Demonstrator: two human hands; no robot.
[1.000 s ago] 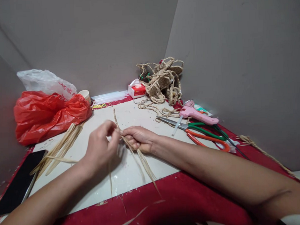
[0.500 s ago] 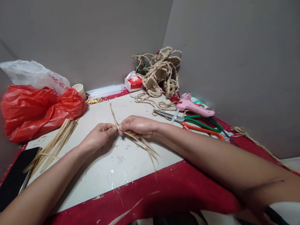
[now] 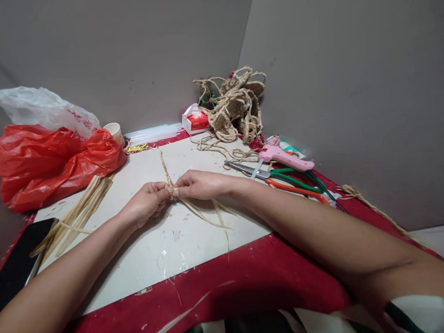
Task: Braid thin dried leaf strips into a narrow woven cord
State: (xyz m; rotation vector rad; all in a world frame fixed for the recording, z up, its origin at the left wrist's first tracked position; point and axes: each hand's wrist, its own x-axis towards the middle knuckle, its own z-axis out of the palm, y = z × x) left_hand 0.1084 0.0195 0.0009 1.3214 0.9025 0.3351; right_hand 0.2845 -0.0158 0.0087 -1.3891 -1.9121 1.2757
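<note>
A thin straw braid stands up from between my fingertips, over the white board. My left hand pinches the braid's lower end from the left. From the right, my right hand pinches the same spot, its fingertips touching those of the left. Loose pale straw strands trail from under my right hand toward the lower right and rest over the board. The exact crossing of the strands is hidden by my fingers.
Flat straw strips lie beside a black phone at left, below a red plastic bag. At right are scissors and a pink glue gun. Behind stand a tissue box and coiled straw rope.
My hands have closed in on each other at the braid's lower end. The trailing strands have shifted and spread under my right hand. The whole view has moved slightly.
</note>
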